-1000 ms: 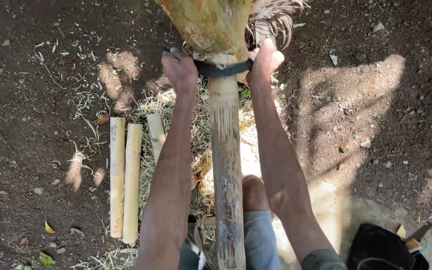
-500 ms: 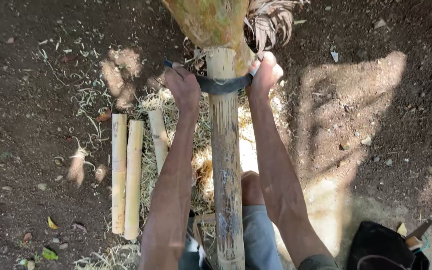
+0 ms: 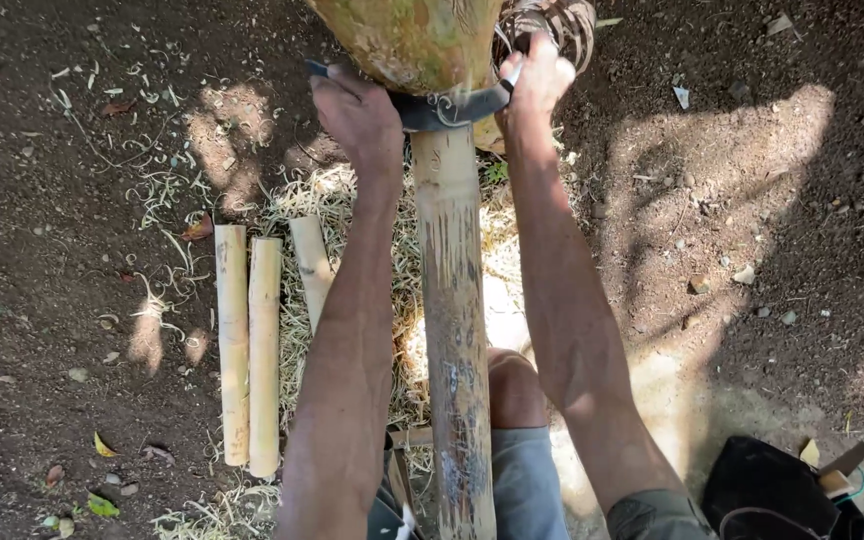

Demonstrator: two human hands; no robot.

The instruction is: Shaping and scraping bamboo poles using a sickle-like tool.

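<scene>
Across the bamboo pole (image 3: 449, 300), the curved blade (image 3: 447, 108) spans both closed grips, left hand (image 3: 360, 115) and right hand (image 3: 535, 80).

Three short poles (image 3: 262, 345) lie on the ground (image 3: 72, 200) left of the long pole (image 3: 452, 330); a bag (image 3: 772, 490) sits at its right.

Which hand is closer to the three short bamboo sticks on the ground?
Left. The left hand grips the curved blade just above the short bamboo sticks. The right hand is across the big pole, farther away.
</scene>
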